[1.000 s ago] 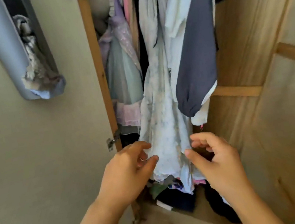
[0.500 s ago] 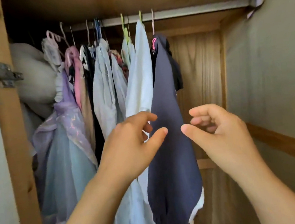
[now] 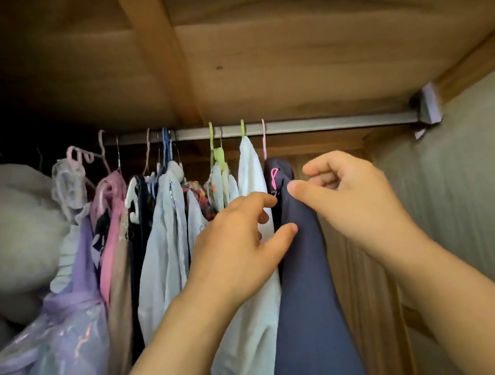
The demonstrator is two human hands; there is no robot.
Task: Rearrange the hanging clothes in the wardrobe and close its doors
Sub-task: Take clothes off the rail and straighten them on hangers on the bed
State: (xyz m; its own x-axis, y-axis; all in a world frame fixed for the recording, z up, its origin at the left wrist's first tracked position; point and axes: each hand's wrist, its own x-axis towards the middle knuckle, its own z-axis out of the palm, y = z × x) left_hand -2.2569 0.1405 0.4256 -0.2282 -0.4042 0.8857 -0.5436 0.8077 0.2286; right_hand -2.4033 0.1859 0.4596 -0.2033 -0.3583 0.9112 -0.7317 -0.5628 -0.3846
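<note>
A: Where are the hands? 
B: Left hand (image 3: 241,245) and right hand (image 3: 353,201), loosely curled, gripping nothing, flank the navy garment (image 3: 303,275) hanging rightmost on the rail (image 3: 326,122).
A: Risk? 
B: Tugging cloth could slip its pink hanger (image 3: 264,140) off.

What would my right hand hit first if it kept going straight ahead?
Probably the navy garment: the right hand points its thumb at the shoulder under the pink hanger. Depth is unclear.

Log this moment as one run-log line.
stage: reaching for clothes | left hand: open, at white shirt | right hand: loosely curled, empty, at navy garment | rail: clothes bunched left
</note>
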